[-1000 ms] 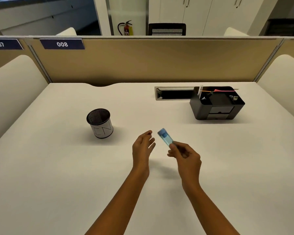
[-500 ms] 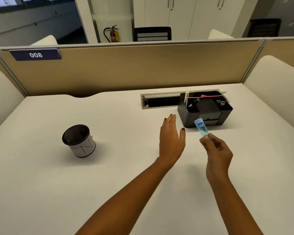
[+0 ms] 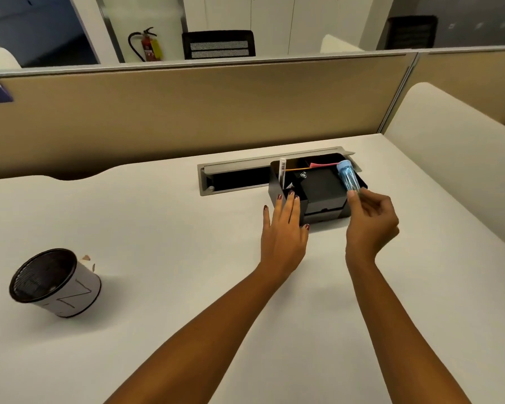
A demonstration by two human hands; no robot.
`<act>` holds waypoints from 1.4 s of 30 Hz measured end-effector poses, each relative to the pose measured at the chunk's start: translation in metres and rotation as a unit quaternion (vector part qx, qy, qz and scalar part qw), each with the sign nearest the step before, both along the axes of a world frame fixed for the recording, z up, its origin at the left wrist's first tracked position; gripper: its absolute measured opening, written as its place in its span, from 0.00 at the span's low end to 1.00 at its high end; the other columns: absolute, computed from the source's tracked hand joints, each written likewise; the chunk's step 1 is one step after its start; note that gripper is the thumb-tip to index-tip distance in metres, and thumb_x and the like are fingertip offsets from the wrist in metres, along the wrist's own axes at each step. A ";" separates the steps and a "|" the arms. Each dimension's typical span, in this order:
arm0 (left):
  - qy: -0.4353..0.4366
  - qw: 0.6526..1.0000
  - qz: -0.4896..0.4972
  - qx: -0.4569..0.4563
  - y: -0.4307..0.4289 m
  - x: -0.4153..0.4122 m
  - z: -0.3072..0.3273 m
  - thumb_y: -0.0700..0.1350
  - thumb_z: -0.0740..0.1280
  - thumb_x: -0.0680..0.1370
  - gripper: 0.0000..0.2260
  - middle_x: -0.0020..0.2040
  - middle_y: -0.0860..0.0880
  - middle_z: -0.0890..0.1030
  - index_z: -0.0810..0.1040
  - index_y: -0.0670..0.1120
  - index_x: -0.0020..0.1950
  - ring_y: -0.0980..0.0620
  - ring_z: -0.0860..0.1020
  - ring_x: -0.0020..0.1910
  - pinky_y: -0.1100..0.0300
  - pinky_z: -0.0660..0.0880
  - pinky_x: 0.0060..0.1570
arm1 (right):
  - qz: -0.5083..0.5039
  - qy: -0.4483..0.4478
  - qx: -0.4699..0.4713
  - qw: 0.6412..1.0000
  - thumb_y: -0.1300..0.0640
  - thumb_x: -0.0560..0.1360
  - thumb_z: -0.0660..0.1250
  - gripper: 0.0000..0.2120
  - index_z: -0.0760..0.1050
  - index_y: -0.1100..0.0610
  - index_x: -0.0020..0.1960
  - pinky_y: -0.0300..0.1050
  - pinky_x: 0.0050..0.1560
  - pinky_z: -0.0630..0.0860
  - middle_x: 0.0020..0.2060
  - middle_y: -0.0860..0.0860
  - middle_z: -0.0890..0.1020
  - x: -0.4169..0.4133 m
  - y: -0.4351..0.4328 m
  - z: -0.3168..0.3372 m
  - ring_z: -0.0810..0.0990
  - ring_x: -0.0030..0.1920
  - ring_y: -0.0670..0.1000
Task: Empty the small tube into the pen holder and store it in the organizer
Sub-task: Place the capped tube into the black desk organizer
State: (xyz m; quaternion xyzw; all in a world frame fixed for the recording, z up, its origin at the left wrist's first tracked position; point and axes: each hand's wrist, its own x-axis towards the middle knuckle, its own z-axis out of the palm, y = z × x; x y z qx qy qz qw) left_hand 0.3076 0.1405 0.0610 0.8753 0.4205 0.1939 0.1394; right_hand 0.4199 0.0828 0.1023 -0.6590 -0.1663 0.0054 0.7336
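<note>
My right hand pinches the lower end of a small clear-blue tube with a blue cap, holding it upright over the right side of the black desk organizer. My left hand lies flat with fingers spread, its fingertips touching the organizer's front left corner. The organizer holds a white pen, an orange stick and a red item. The black mesh pen holder, wrapped in white paper, stands far to the left on the white desk.
A grey cable slot is set into the desk just behind the organizer. A tan partition runs along the desk's far edge, and a cream side panel rises on the right.
Both hands have moved forward to the organizer. The tube now hangs above it, and my left hand has come to rest against its front corner. The view has shifted right.
</note>
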 end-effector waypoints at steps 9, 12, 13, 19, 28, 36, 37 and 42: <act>-0.071 0.997 0.005 -0.019 -0.004 0.005 -0.009 0.50 0.55 0.81 0.26 0.79 0.47 0.52 0.50 0.47 0.77 0.47 0.48 0.78 0.54 0.38 0.72 | -0.031 -0.115 -0.073 0.990 0.60 0.72 0.75 0.09 0.80 0.60 0.50 0.42 0.47 0.81 0.48 0.54 0.85 0.034 0.039 -0.015 0.83 0.46 0.47; -0.082 0.996 0.000 -0.017 -0.003 0.004 -0.011 0.49 0.56 0.81 0.26 0.79 0.48 0.52 0.50 0.47 0.77 0.47 0.48 0.78 0.54 0.40 0.72 | -0.031 -0.109 -0.101 0.988 0.60 0.71 0.75 0.10 0.81 0.60 0.52 0.35 0.45 0.78 0.48 0.55 0.85 0.041 0.047 -0.024 0.82 0.45 0.50; -0.086 0.996 -0.002 -0.018 -0.003 0.003 -0.012 0.49 0.55 0.81 0.26 0.79 0.48 0.52 0.50 0.48 0.77 0.47 0.48 0.78 0.54 0.40 0.73 | -0.031 -0.111 -0.111 0.987 0.60 0.71 0.75 0.11 0.81 0.60 0.52 0.32 0.44 0.76 0.48 0.56 0.85 0.042 0.048 -0.026 0.82 0.45 0.50; -0.110 0.993 -0.011 -0.030 -0.003 0.003 -0.013 0.48 0.56 0.81 0.26 0.79 0.48 0.53 0.50 0.48 0.77 0.48 0.49 0.78 0.56 0.41 0.72 | -0.040 -0.126 -0.148 0.980 0.60 0.70 0.76 0.11 0.82 0.60 0.51 0.39 0.43 0.75 0.45 0.57 0.84 0.044 0.050 -0.034 0.77 0.42 0.48; -0.126 0.991 -0.009 -0.034 -0.005 0.003 -0.013 0.47 0.56 0.81 0.25 0.79 0.48 0.54 0.51 0.47 0.77 0.47 0.50 0.78 0.56 0.44 0.73 | -0.031 -0.120 -0.166 0.978 0.59 0.73 0.73 0.11 0.78 0.60 0.53 0.35 0.44 0.73 0.47 0.58 0.83 0.044 0.053 -0.036 0.81 0.47 0.55; -0.100 0.994 -0.023 -0.039 -0.002 0.003 -0.014 0.47 0.60 0.80 0.30 0.79 0.48 0.52 0.49 0.47 0.77 0.47 0.49 0.78 0.56 0.45 0.73 | -0.010 -0.101 -0.163 0.981 0.57 0.75 0.71 0.12 0.76 0.60 0.56 0.38 0.46 0.73 0.50 0.57 0.82 0.040 0.052 -0.034 0.79 0.50 0.55; -0.097 0.994 -0.025 -0.036 0.000 0.004 -0.015 0.47 0.61 0.80 0.30 0.79 0.48 0.52 0.49 0.47 0.77 0.47 0.48 0.78 0.56 0.44 0.73 | -0.012 -0.103 -0.162 0.981 0.57 0.75 0.71 0.12 0.76 0.60 0.56 0.39 0.48 0.74 0.50 0.57 0.82 0.040 0.051 -0.034 0.79 0.50 0.55; -0.115 0.993 -0.026 -0.023 -0.004 -0.006 -0.011 0.45 0.61 0.79 0.30 0.79 0.47 0.53 0.50 0.46 0.77 0.47 0.50 0.78 0.57 0.44 0.73 | -0.028 -0.140 -0.147 0.979 0.59 0.74 0.71 0.14 0.75 0.60 0.58 0.46 0.49 0.77 0.52 0.57 0.81 0.022 0.039 -0.028 0.78 0.51 0.55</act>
